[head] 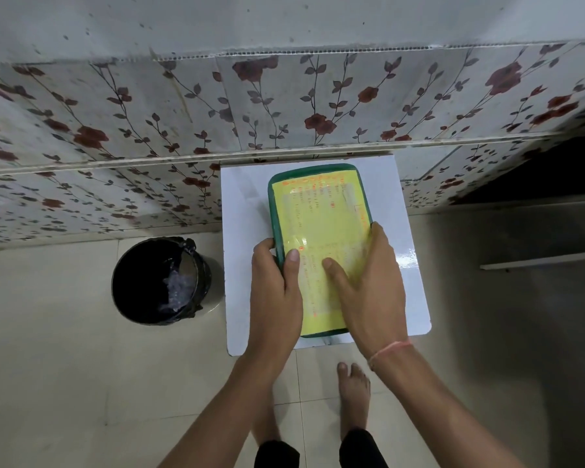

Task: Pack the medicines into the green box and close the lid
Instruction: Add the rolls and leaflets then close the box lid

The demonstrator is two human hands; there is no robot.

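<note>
The green box (318, 211) lies on a small white table (244, 197), its lid on, covered by a yellow sheet with red writing. My left hand (276, 285) grips the box's near left edge, thumb on the lid and fingers wrapped around the side. On the near right my right hand (368, 285) holds the box too, thumb pressed flat on the yellow lid, fingers over the right edge. No medicines are visible; the inside of the box is hidden.
A black bin (161, 282) with a liner stands on the tiled floor left of the table. A flower-patterned counter front (115, 130) rises right behind the table. My bare foot (353, 393) is below the table's near edge.
</note>
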